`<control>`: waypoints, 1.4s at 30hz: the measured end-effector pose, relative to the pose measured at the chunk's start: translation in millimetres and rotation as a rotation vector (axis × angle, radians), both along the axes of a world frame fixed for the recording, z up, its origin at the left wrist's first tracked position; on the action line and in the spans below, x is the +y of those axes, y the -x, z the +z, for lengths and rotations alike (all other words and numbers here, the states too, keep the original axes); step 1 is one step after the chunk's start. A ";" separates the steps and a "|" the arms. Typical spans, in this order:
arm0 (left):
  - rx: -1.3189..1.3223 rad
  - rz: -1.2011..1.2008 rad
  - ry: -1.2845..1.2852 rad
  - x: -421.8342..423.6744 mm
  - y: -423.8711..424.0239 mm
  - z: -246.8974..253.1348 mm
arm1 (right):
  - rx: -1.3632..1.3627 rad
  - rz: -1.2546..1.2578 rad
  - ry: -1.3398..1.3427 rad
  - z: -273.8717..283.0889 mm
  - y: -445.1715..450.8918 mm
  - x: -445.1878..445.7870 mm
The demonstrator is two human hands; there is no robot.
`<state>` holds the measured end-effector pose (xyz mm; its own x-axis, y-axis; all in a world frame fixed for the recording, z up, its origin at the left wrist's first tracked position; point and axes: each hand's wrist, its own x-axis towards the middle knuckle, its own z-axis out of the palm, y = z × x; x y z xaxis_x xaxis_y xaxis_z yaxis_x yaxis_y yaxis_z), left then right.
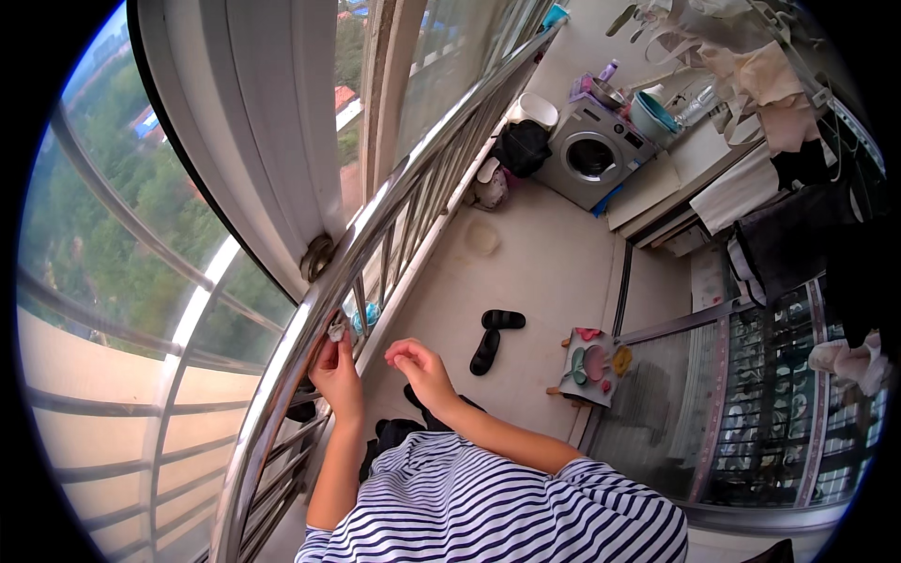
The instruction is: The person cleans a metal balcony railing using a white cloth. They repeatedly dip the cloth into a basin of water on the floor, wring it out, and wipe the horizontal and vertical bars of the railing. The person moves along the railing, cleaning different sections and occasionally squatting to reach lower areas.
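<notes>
My left hand (339, 373) is raised beside the inner side of a shiny metal railing (369, 218), its fingers pinching a small crumpled whitish piece (337, 329) that looks like cloth or paper. To its right my right hand (421, 369) hovers with curled fingers; thumb and fingertips are near each other, and nothing shows between them. A light blue bundle (366, 318) lies low behind the railing, past my hands. Left of the railing stands a window with a pale frame (260, 119).
A washing machine (595, 151) bearing basins stands at the far end, beside a black bag (522, 148). Black slippers (486, 352) lie on the tiled floor near a small stool (590, 367) with a flower pattern. Laundry (767, 84) hangs at upper right, above a sliding glass door (654, 415).
</notes>
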<state>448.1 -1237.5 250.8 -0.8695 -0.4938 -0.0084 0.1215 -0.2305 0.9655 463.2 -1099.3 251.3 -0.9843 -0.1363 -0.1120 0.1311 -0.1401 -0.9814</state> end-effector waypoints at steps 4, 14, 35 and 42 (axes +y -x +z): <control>-0.042 0.055 0.135 5.6 25.1 -11.4 | -0.027 -0.002 0.022 3.4 7.9 9.9; -0.104 0.124 0.205 44.6 59.2 -5.6 | -0.102 0.105 0.130 -8.9 105.1 39.8; -0.502 -0.017 0.180 76.5 98.7 14.0 | -0.041 0.490 0.066 -7.9 220.4 60.3; -0.376 -0.111 0.157 73.3 115.8 36.7 | -0.107 0.015 0.302 2.6 232.9 38.7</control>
